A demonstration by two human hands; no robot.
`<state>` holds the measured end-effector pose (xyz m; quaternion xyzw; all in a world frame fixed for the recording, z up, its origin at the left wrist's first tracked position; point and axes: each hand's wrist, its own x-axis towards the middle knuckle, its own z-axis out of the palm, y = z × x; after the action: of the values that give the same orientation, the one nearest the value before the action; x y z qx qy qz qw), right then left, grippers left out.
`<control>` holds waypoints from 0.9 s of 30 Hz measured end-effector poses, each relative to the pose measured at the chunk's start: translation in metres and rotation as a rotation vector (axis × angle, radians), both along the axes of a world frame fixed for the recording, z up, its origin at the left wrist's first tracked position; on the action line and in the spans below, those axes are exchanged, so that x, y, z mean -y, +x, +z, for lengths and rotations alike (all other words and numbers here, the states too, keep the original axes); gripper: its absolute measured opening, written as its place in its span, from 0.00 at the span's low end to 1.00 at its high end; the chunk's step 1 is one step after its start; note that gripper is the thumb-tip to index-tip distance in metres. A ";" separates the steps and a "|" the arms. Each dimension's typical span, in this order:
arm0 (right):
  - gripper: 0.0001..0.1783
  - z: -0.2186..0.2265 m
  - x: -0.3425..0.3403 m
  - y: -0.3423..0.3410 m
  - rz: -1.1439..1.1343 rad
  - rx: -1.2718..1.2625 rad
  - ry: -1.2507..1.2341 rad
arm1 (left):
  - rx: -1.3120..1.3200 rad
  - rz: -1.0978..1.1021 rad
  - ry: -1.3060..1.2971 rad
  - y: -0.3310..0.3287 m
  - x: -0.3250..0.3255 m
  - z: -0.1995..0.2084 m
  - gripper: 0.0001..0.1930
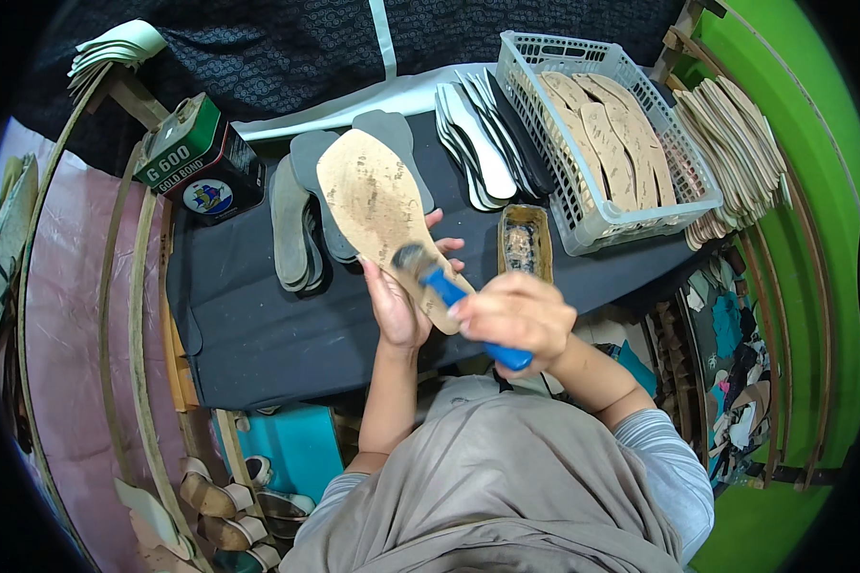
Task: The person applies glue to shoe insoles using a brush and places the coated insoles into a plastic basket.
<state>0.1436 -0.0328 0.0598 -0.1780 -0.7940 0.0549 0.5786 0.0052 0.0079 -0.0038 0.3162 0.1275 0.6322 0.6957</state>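
One blue-handled brush (pixel 441 286) fills my right hand (pixel 524 317), nearest me; my left hand (pixel 398 311) holds a tan insole (pixel 368 191) across its narrower half, above the dark table (pixel 258 349). Probably light, thin and fairly stiff, it seems best gripped by its edges; beyond sits a narrow tray (pixel 546 239).

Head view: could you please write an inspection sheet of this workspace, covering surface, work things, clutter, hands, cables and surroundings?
Surface: dark cloth, slightly wrinkled.
Work things: tan insole, marked; blue-handled brush over it, blurred, contact unclear.
Clutter: metal can, grey pieces, white pieces, small tray, crate of tan pieces.
Hands: left hand holds the insole; right hand grips the brush.
Cables: nothing seen.
Surroundings: green wall at right; shoes lower left.
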 end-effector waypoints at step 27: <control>0.16 -0.026 0.019 0.011 -0.126 -0.188 -0.278 | 0.383 -0.077 0.054 -0.030 -0.018 -0.005 0.32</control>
<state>0.1549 -0.0516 0.0343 -0.2996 -0.7086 0.1440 0.6224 -0.0246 0.0255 -0.0086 0.2133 -0.0364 0.6568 0.7224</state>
